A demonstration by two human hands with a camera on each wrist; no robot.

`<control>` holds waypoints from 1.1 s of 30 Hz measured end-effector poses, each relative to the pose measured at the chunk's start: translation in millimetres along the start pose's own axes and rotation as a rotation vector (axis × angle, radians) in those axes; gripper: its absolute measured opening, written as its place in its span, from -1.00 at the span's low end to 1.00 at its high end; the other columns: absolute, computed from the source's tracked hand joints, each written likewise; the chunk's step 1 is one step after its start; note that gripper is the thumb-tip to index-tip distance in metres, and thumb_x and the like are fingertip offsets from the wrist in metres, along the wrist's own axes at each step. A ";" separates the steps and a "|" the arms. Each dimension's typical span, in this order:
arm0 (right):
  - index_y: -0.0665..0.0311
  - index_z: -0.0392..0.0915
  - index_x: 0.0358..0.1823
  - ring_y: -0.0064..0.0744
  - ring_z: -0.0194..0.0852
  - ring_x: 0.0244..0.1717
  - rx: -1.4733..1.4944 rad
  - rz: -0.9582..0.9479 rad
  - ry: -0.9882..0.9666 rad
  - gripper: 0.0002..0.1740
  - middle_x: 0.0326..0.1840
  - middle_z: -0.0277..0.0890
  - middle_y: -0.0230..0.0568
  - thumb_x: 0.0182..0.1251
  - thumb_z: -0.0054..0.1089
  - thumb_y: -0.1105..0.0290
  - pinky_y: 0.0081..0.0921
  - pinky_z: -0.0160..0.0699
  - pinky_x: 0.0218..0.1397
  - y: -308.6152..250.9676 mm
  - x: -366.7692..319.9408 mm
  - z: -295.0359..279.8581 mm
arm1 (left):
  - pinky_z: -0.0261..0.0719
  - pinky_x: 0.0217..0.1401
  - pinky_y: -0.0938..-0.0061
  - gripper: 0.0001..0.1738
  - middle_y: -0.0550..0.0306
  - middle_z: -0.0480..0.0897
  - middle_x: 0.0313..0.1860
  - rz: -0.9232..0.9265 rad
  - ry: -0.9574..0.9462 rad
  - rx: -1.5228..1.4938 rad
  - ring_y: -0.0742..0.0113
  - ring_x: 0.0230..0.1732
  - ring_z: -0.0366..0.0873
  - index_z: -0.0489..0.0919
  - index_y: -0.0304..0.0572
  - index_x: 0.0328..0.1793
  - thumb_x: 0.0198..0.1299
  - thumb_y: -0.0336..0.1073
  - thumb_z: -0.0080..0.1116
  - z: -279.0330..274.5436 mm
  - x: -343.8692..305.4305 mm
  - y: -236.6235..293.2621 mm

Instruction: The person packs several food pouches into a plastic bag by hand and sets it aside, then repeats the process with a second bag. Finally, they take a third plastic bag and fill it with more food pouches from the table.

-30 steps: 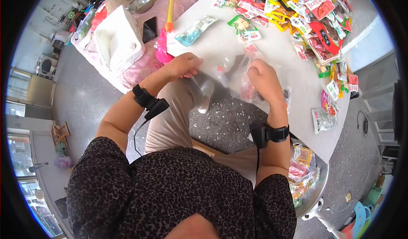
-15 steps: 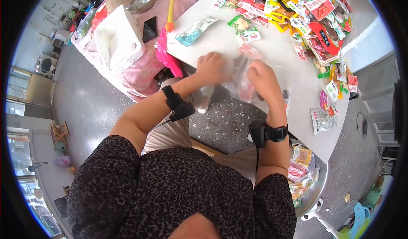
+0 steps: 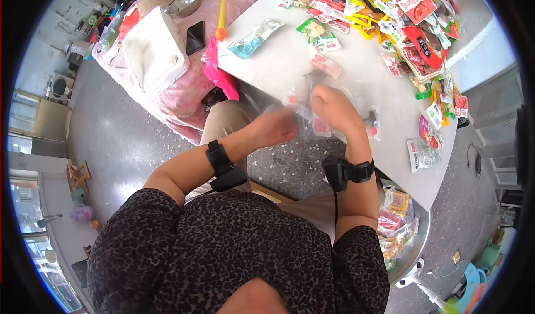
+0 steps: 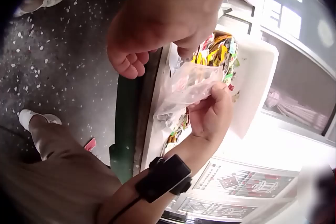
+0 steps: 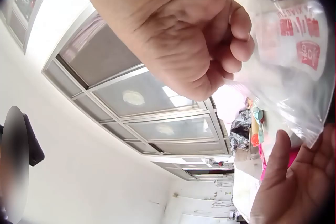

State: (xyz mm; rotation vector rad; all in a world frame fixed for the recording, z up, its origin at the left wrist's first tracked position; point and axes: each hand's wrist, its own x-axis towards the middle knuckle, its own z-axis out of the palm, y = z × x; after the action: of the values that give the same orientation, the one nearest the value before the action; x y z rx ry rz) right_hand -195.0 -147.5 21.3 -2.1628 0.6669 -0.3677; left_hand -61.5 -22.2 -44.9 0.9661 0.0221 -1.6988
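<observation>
A clear plastic bag with red print (image 3: 321, 126) hangs at the near edge of the white table. My right hand (image 3: 337, 109) pinches its upper part with curled fingers; the right wrist view shows the bag (image 5: 294, 71) stretched beside that hand (image 5: 194, 40). My left hand (image 3: 274, 128), slightly blurred, is left of the bag in the head view. In the right wrist view, the left hand (image 5: 296, 182) has its thumb apart from its loosely bent fingers, close to the bag's lower corner. Whether it touches the bag is unclear.
Many colourful snack packets (image 3: 415, 40) are piled at the table's far right. A teal packet (image 3: 256, 38) lies at the far left, near a pink plastic bag (image 3: 218, 71). A phone (image 3: 195, 38) and white foam box (image 3: 156, 52) rest on pink cloth. A basin of packets stands lower right.
My left hand has moved right from beside the pink bag, then down toward me, near the clear bag. My right hand, still gripping that bag, has shifted slightly left.
</observation>
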 end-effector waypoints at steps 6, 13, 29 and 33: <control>0.39 0.32 -0.53 -0.23 0.32 -0.52 -0.003 -0.041 -0.044 -0.81 -0.57 0.34 -0.02 -0.01 -0.17 0.37 -0.40 0.28 -0.40 8.3 -0.6 0.0 | 0.42 -0.20 0.37 -0.79 0.15 0.47 -0.30 0.183 0.074 0.019 0.28 -0.22 0.42 0.39 -0.15 -0.18 0.10 -0.24 -0.04 4.2 12.3 1.3; 0.38 0.32 -0.52 -0.38 0.28 -0.53 0.066 0.042 0.002 -0.85 -0.59 0.32 -0.14 -0.01 -0.15 0.41 -0.47 0.28 -0.40 6.6 -1.2 -11.2 | 0.40 -0.01 0.25 -0.75 0.09 0.48 -0.16 0.348 0.024 -0.189 0.21 -0.11 0.42 0.39 -0.22 -0.12 0.14 -0.26 -0.15 -16.6 -21.7 35.9; 0.42 0.28 -0.58 -0.30 0.25 -0.62 0.163 0.014 0.136 -0.84 -0.66 0.29 -0.04 -0.05 -0.11 0.42 -0.44 0.23 -0.50 10.6 3.9 -4.0 | 0.56 -0.25 0.28 -0.74 0.00 0.51 -0.25 0.450 -0.005 0.091 0.21 -0.26 0.51 0.33 -0.30 -0.09 0.05 -0.47 -0.10 -30.2 -58.4 63.1; 0.41 0.29 -0.57 -0.27 0.26 -0.62 0.163 0.020 0.120 -0.83 -0.65 0.30 -0.03 -0.05 -0.10 0.41 -0.42 0.23 -0.51 9.7 5.5 -2.5 | 0.57 -0.38 0.41 -0.92 0.05 0.51 -0.43 0.513 0.072 0.231 0.26 -0.42 0.53 0.41 -0.29 -0.31 0.05 -0.46 -0.08 -6.8 -90.5 76.7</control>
State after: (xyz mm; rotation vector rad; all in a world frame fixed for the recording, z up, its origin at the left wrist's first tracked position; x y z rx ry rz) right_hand -195.0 -157.3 15.4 -1.9895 0.7004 -0.5260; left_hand 8.4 24.6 39.1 1.0928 -0.3532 -1.2088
